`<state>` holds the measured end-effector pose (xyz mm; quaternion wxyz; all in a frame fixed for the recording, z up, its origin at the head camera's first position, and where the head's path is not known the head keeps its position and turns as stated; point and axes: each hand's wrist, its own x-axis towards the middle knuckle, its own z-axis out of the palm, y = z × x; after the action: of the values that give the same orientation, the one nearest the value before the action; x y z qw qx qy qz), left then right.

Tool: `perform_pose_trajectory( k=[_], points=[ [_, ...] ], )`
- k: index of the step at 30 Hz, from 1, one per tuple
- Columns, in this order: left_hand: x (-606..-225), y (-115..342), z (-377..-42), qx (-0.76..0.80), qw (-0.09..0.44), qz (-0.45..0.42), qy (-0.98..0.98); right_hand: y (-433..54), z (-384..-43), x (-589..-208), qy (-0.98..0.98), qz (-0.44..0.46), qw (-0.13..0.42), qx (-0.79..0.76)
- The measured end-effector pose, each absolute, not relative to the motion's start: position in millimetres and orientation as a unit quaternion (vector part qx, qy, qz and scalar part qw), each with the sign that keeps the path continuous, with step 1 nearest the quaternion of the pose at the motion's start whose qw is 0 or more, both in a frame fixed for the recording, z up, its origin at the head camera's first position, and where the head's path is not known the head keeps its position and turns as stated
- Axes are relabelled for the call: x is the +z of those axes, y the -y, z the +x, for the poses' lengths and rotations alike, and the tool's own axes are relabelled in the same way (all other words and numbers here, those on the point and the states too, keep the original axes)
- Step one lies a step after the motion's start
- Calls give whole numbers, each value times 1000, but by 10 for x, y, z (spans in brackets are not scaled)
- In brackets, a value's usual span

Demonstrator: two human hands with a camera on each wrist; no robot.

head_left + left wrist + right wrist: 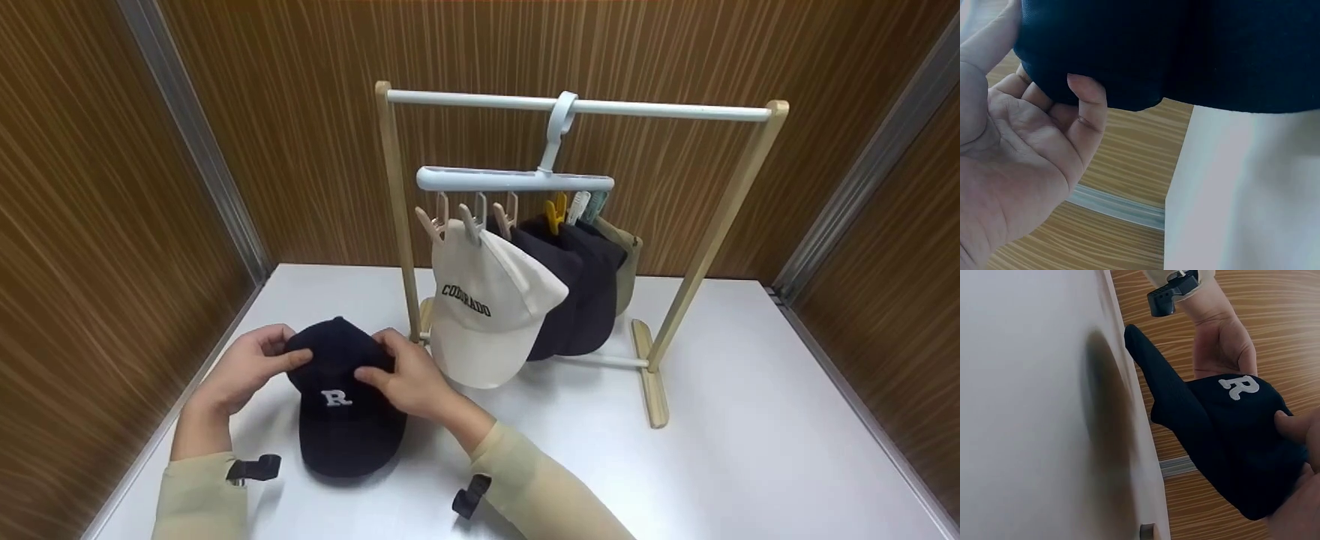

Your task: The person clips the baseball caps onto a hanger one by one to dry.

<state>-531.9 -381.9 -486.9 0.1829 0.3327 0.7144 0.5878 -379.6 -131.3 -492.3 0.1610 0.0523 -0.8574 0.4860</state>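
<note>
A dark navy baseball cap [352, 442] with a white letter R is held between both hands, brim downward. In the right wrist view the cap [1241, 439] is raised off the white table and casts a shadow on it. My left hand [244, 367] grips the crown's left side, thumb on the front; in the left wrist view its fingers [1092, 115] curl at the cap's edge. My right hand [416, 379] pinches the crown's right side, thumb on the front and the other fingers partly hidden behind.
A wood-and-white rack [675, 111] carries a pale blue hanger [487, 180] with several clips. From it hang a white cap [487, 300] lettered COLORADO, dark caps [592, 300] and an olive cap [628, 262]. Wood-grain walls [315, 150] surround the white table [750, 450].
</note>
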Motion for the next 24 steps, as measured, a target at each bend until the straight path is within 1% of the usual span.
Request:
perform_pose_trajectory(
  k=[14, 24],
  points=[
    [-4723, 3748, -5350, 621, 165, 359, -677, 1433, -3712, -4719, 859, 42, 201, 470],
    [-4647, 3699, -5361, 641, 157, 370, -654, 1481, -3670, -4615, 865, 59, 261, 424]
  ],
)
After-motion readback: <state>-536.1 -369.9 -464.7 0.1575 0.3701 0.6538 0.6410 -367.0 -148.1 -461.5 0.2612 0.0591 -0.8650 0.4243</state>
